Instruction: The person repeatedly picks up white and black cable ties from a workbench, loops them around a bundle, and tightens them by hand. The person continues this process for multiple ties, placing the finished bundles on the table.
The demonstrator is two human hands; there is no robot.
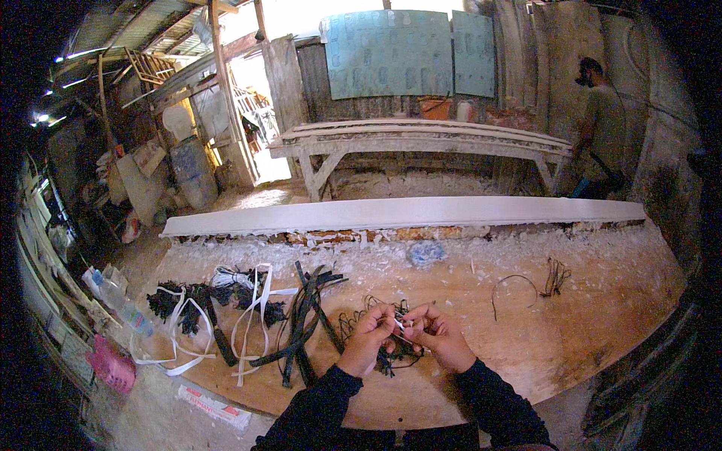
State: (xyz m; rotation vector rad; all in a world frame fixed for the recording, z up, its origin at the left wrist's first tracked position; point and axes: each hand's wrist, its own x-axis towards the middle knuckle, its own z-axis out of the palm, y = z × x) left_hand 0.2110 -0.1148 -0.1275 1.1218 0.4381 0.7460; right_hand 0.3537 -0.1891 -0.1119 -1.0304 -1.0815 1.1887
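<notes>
My left hand (366, 342) and my right hand (445, 340) meet low over the near part of the wooden board. Their fingertips are pinched together around a small white strip (399, 323), too small to make out fully. Beneath and just behind the fingers lies a tangle of thin black cord (387, 366), partly hidden by the hands. Left of my left hand, several flat black straps (303, 325) cross each other. Further left are looped white straps (249, 331), a bundle of white cord (232, 278) and dark, frayed black bundles (174, 301).
A wooden board (556, 353) dusted with white crumbs spreads around me, a long white moulding (406, 213) along its far edge. On it lie a blue clump (426, 254) and thin dark cords (555, 278). Plastic bottles (124, 304) stand left. A person (599, 128) stands beyond, beside a white bench (421, 139).
</notes>
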